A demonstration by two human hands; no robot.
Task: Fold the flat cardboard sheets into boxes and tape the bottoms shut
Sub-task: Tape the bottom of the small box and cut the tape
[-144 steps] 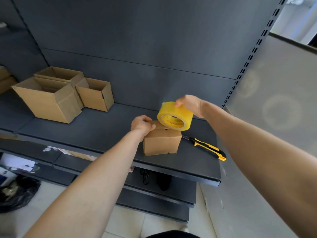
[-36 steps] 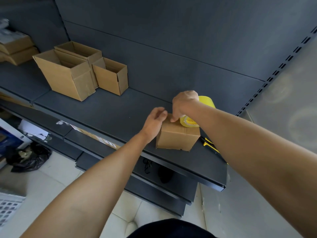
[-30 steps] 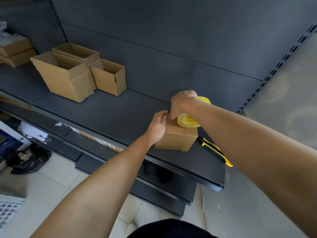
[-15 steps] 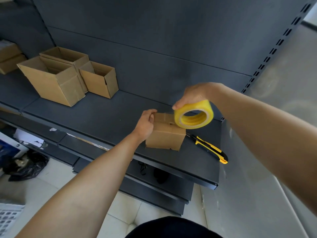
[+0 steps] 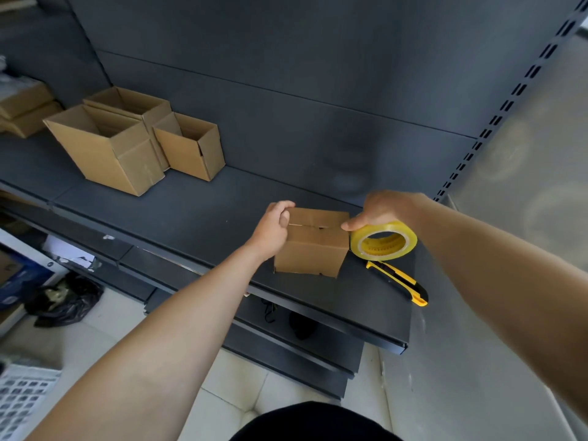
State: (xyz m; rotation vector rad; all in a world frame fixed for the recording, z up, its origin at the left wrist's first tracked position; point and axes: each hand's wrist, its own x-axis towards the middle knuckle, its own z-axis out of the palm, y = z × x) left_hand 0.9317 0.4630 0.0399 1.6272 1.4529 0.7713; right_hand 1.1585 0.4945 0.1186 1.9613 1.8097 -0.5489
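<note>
While the small box (image 5: 313, 246) stands on the dark shelf (image 5: 197, 218) near its front edge, closed flaps upward, the step in hand reads as taping the bottom seam (image 5: 305, 225).

- Box position: right part of shelf, well apart from the open boxes (image 5: 105, 154) standing at far left.
- Seam: runs left to right across the upper face, flaps meeting, a small gap at the middle. Clear tape over it? Cannot tell, as the film is too transparent to make out.
- Left grip (image 5: 273, 229): fingers curled against the box's upper left edge, thumb on top at the seam's left end. It is clenched on the box and steadies it.
- Right grip (image 5: 386, 206): closed over the top of the yellow tape roll (image 5: 383, 240), thumb tip touching the box's upper right corner at the seam's other end.
- Roll: held just beside the box's right wall, core toward the camera, off the shelf.
- Utility knife (image 5: 396, 281): lies on the shelf below the roll, untouched.

Judgement on the next move: the strip wants pressing flat over the right edge, then cutting. That calls for the left grip to hold the box firm and one hand to free itself for the knife.
</note>
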